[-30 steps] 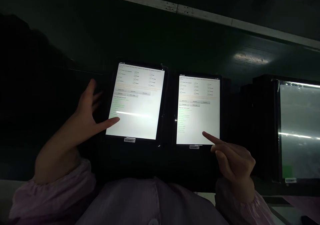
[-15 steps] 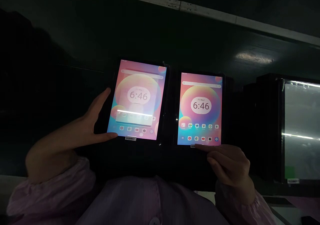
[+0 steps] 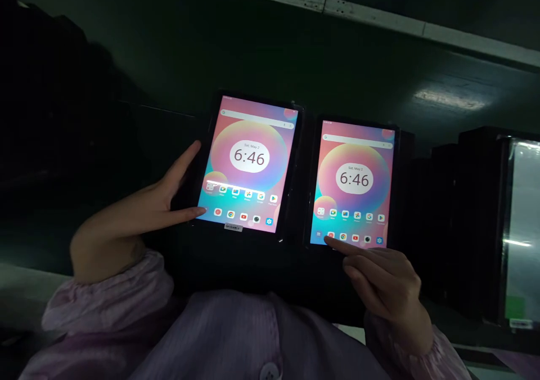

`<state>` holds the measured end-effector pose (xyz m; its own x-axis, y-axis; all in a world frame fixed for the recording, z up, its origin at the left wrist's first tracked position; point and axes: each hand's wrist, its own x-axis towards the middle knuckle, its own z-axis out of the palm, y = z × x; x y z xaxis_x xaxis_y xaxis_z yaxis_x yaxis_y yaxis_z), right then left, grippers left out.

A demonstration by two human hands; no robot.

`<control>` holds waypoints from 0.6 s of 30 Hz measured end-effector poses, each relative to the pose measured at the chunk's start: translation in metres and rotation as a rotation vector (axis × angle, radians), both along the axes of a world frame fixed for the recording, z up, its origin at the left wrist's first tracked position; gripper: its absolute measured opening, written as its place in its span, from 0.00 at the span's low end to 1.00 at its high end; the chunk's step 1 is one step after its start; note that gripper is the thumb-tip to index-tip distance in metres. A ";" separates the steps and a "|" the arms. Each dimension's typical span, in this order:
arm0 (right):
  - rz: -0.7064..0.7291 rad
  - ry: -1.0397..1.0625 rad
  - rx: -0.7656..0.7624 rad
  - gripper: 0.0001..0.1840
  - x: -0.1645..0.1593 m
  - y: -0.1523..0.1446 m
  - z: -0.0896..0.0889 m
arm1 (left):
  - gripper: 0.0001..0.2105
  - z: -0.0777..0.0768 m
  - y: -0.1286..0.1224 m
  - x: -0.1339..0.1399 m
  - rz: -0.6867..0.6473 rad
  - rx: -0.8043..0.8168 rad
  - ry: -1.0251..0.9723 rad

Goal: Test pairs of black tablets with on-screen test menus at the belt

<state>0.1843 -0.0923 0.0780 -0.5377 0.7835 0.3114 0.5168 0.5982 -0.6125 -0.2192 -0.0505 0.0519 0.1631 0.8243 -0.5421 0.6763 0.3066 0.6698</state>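
Two tablets with lit screens lie side by side on the dark surface. Both read 6:46 and Sat, May 2 over a pink, yellow and blue wallpaper with rows of app icons. At the lower left corner of the left tablet (image 3: pixel 248 138) rests the thumb of my left hand (image 3: pixel 166 202), its index finger spread along the left edge. My right hand (image 3: pixel 386 276) has its index finger stretched over the bottom of the right tablet (image 3: pixel 356 160), the tip by the lower left icons. Its other fingers are curled, holding nothing visible. A barcode label (image 3: pixel 233 227) is on the left tablet's lower border.
Dark stacked items stand at the right, topped by a device with a pale screen (image 3: pixel 523 228) bearing a green patch (image 3: pixel 515 307). A light metal rail (image 3: pixel 371 22) crosses the far side of the dark green surface (image 3: pixel 253 48).
The legible date went from Fri, May 1 to Sat, May 2. A pale overlay left the left screen. My right fingertip moved up from the label onto the screen; the view shifted slightly.
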 end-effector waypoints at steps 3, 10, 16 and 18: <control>-0.035 0.065 0.007 0.14 0.004 0.000 0.001 | 0.71 0.001 0.001 -0.001 -0.016 -0.002 -0.031; -0.073 0.079 0.055 0.15 0.004 0.005 0.005 | 0.68 -0.007 -0.005 -0.008 -0.021 0.070 -0.021; -0.084 0.002 0.036 0.17 0.004 0.011 0.016 | 0.67 -0.015 -0.006 -0.012 0.020 0.150 0.034; -0.067 -0.015 0.048 0.18 0.002 0.014 0.018 | 0.69 -0.016 -0.005 -0.013 0.017 0.144 0.047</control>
<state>0.1867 -0.0788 0.0964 -0.4897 0.8021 0.3418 0.5651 0.5905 -0.5762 -0.2319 -0.0558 0.0363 0.1255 0.8967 -0.4244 0.7031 0.2214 0.6757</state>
